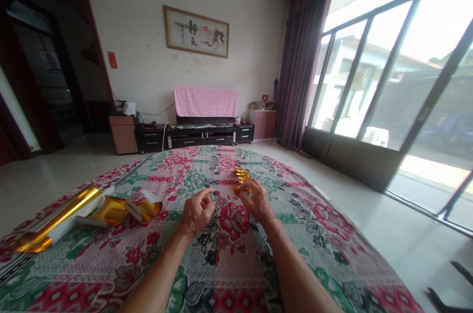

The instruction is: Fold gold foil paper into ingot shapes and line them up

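Observation:
My right hand (pixel 256 199) reaches over the table with its fingers closed on a small folded gold foil paper piece (pixel 235 189); the fingers partly cover it. Just beyond lie several more folded gold foil pieces (pixel 242 174) in a short row. My left hand (pixel 197 210) hovers apart from them to the left, fingers curled in, with nothing visible in it. Farther left, a long sheet of gold foil paper (pixel 59 219) lies rolled up, beside curled gold sheets with white backs (pixel 111 210).
A flowered red, green and grey cloth (pixel 148 259) covers the round table. Beyond it, a low black cabinet (pixel 201 138) holds a screen draped with a pink towel (pixel 206 101). Glass doors (pixel 380 81) and a purple curtain (pixel 297 66) are at right.

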A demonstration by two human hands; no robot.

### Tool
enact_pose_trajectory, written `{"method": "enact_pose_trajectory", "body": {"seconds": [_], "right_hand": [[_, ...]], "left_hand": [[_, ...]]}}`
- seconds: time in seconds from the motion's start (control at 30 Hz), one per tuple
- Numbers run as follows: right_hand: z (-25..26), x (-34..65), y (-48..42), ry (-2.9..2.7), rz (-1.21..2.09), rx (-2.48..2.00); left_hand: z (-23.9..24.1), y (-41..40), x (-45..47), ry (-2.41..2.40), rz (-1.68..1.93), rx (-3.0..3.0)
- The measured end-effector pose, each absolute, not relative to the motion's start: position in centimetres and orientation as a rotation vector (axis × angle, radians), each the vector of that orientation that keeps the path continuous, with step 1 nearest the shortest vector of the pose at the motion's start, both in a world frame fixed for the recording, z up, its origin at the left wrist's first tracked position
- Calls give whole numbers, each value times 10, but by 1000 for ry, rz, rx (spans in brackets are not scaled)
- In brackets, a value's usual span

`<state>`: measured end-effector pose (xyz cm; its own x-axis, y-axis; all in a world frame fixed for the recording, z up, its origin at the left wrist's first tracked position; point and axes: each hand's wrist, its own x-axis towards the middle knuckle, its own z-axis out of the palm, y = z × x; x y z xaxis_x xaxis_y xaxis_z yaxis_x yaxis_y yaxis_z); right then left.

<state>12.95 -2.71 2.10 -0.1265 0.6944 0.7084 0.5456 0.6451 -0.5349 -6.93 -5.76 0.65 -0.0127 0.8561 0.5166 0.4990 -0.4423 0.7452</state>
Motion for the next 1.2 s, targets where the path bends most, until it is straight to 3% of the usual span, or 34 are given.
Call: {"method": "enact_pose_trajectory", "body": {"seconds": [0.43, 1.2], "right_hand": [[10, 174, -13, -1649, -40, -1360], [3, 167, -9, -1732, -117, -1486]], "left_hand": [[5, -55, -70, 1439, 1411, 1872], [3, -52, -71, 1471, 1369, 1937]]}}
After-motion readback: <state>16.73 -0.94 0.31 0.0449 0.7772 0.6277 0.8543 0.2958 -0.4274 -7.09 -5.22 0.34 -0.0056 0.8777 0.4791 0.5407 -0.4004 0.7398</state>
